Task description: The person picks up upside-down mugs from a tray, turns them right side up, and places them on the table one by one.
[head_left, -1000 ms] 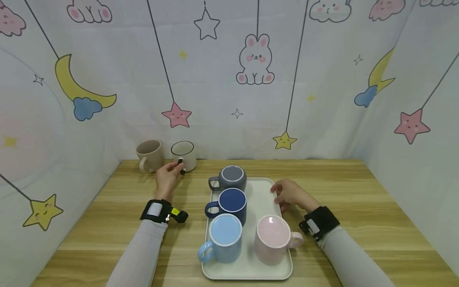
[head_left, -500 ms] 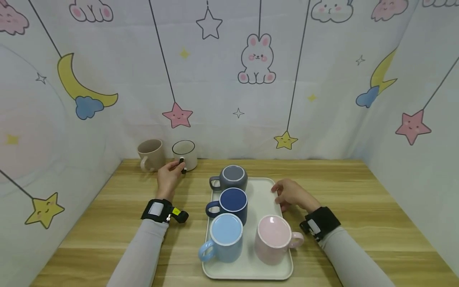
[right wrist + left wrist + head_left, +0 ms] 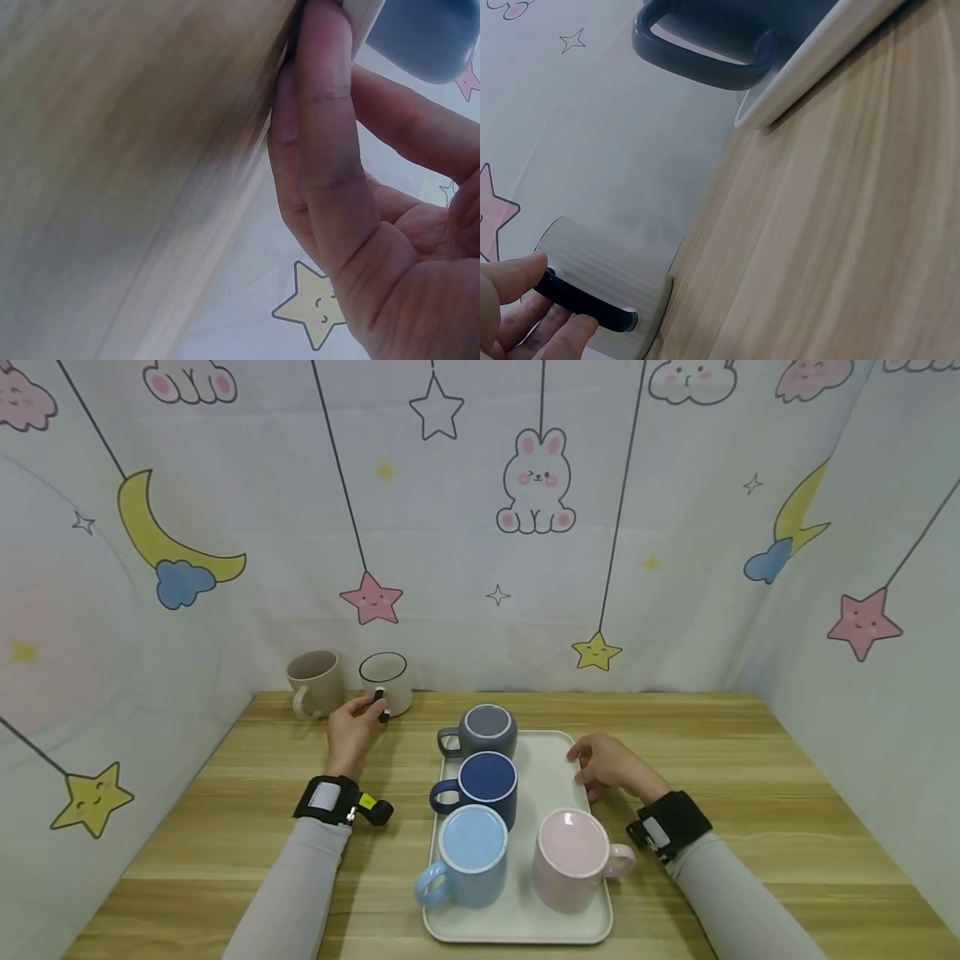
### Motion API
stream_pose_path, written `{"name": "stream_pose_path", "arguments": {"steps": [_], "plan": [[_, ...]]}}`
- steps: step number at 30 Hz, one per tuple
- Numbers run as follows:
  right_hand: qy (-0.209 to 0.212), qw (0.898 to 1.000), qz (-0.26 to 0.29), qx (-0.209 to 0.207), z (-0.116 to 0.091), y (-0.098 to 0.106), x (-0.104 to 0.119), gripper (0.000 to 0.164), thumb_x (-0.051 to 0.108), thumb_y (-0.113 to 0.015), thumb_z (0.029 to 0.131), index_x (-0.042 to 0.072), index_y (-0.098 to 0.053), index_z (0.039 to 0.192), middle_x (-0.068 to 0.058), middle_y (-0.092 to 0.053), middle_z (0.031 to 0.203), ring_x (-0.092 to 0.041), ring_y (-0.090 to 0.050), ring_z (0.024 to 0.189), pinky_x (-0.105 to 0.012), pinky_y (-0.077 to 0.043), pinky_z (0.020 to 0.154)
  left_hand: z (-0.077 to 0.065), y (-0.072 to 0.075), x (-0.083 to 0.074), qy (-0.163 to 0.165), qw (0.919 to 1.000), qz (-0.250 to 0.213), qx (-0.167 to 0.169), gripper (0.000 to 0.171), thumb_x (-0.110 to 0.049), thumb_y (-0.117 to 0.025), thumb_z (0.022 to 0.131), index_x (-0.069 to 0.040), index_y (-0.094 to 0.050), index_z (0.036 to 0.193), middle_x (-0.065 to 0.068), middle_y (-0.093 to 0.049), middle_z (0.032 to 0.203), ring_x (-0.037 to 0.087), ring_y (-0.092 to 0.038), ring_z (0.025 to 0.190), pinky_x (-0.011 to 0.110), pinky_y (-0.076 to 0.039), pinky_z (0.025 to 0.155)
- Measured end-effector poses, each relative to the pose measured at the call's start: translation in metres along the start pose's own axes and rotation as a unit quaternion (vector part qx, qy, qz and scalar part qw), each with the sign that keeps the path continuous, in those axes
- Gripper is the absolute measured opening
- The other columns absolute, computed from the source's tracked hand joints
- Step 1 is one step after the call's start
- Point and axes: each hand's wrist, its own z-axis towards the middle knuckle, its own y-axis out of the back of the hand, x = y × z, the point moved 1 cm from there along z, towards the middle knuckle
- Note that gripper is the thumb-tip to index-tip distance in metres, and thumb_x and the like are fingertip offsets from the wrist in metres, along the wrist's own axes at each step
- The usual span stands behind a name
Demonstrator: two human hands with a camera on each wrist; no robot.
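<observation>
At the back left, my left hand (image 3: 353, 735) pinches the black handle (image 3: 585, 302) of a white ribbed mug (image 3: 387, 685) with a dark rim. The mug stands upright with its base on the table. My right hand (image 3: 617, 768) holds the right edge of a white tray (image 3: 543, 768), with fingers on both sides of the rim in the right wrist view. On the tray, upside down, are a grey mug (image 3: 486, 739), a dark blue mug (image 3: 487, 789), a light blue mug (image 3: 474, 860) and a pink mug (image 3: 570, 864).
A beige mug (image 3: 315, 683) stands upright left of the white mug, close to my left hand. The wooden table (image 3: 697, 727) ends at a printed cloth backdrop (image 3: 465, 527), with cloth on both sides too. The light blue and pink mugs' handles stick out past the tray's sides.
</observation>
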Motion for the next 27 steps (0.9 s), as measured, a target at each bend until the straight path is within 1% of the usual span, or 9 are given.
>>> {"name": "stream_pose_path", "arguments": {"steps": [8,10,13,15,17,20,23,25,27], "plan": [[-0.007,1.0,0.0,-0.009,0.003,-0.002,-0.003,0.033,-0.01,-0.067,0.084,-0.006,-0.061,0.116,-0.014,-0.047,0.094,-0.02,-0.062,0.059,-0.033,-0.06,0.056,-0.001,0.0,0.0,-0.001,1.0,-0.003,-0.005,0.039,-0.021,-0.07,0.093,0.0,-0.063,0.125,0.012,-0.061,0.115,0.011,-0.059,0.094,0.021,-0.054,0.081],[-0.006,1.0,-0.003,-0.01,0.003,-0.002,-0.003,0.033,-0.01,-0.068,0.084,-0.006,-0.061,0.116,-0.014,-0.047,0.093,-0.02,-0.062,0.059,-0.033,-0.059,0.056,-0.002,0.001,-0.001,-0.011,0.9999,0.003,-0.01,0.039,-0.02,-0.07,0.093,0.0,-0.063,0.125,0.012,-0.061,0.114,0.011,-0.059,0.092,0.02,-0.054,0.079],[-0.005,1.0,-0.005,-0.012,0.003,-0.002,-0.002,0.033,-0.009,-0.068,0.084,-0.006,-0.061,0.116,-0.014,-0.047,0.093,-0.02,-0.061,0.059,-0.033,-0.059,0.056,-0.003,0.001,-0.003,-0.042,0.9985,0.019,-0.028,0.035,-0.017,-0.07,0.092,-0.001,-0.064,0.123,0.012,-0.062,0.112,0.013,-0.059,0.09,0.018,-0.053,0.072],[-0.004,1.0,-0.005,-0.012,0.003,-0.002,-0.002,0.033,-0.009,-0.068,0.084,-0.006,-0.061,0.116,-0.014,-0.047,0.094,-0.02,-0.061,0.06,-0.033,-0.06,0.056,-0.004,0.001,-0.006,-0.077,0.9949,0.042,-0.05,0.032,-0.016,-0.07,0.092,-0.002,-0.066,0.121,0.012,-0.064,0.111,0.015,-0.061,0.092,0.017,-0.052,0.071],[-0.005,1.0,-0.006,-0.013,0.003,-0.002,-0.003,0.034,-0.009,-0.069,0.084,-0.006,-0.061,0.116,-0.015,-0.047,0.095,-0.02,-0.061,0.06,-0.033,-0.06,0.056,-0.006,0.002,-0.011,-0.109,0.9895,0.061,-0.072,0.03,-0.015,-0.07,0.092,-0.004,-0.067,0.12,0.01,-0.067,0.111,0.017,-0.063,0.095,0.018,-0.051,0.074],[-0.006,1.0,-0.008,-0.013,0.004,-0.001,-0.004,0.034,-0.009,-0.069,0.084,-0.006,-0.061,0.117,-0.015,-0.048,0.096,-0.02,-0.061,0.061,-0.033,-0.06,0.057,-0.01,0.0,-0.022,-0.147,0.9826,0.073,-0.086,0.028,-0.015,-0.07,0.092,-0.006,-0.068,0.119,0.009,-0.069,0.111,0.019,-0.065,0.099,0.02,-0.051,0.081],[-0.005,1.0,-0.006,-0.01,0.004,-0.001,-0.004,0.034,-0.009,-0.068,0.084,-0.007,-0.061,0.117,-0.016,-0.048,0.097,-0.02,-0.062,0.062,-0.033,-0.06,0.057,-0.017,-0.003,-0.032,-0.166,0.9813,0.068,-0.07,0.028,-0.014,-0.071,0.091,-0.006,-0.069,0.118,0.01,-0.069,0.109,0.021,-0.066,0.099,0.022,-0.052,0.079],[-0.002,1.0,-0.002,-0.008,0.003,-0.001,-0.005,0.034,-0.009,-0.068,0.084,-0.007,-0.06,0.117,-0.016,-0.048,0.097,-0.02,-0.063,0.062,-0.033,-0.06,0.057,-0.021,-0.007,-0.036,-0.17,0.9809,0.077,-0.055,0.027,-0.016,-0.07,0.092,-0.008,-0.07,0.118,0.009,-0.069,0.11,0.021,-0.066,0.099,0.021,-0.051,0.077],[0.009,1.0,-0.003,-0.007,0.001,0.001,-0.005,0.035,-0.009,-0.068,0.084,-0.008,-0.06,0.118,-0.017,-0.05,0.098,-0.021,-0.064,0.06,-0.034,-0.06,0.057,-0.025,-0.01,-0.039,-0.171,0.9808,0.088,-0.034,0.027,-0.017,-0.07,0.093,-0.009,-0.07,0.118,0.008,-0.068,0.11,0.022,-0.066,0.098,0.023,-0.052,0.075]]}}
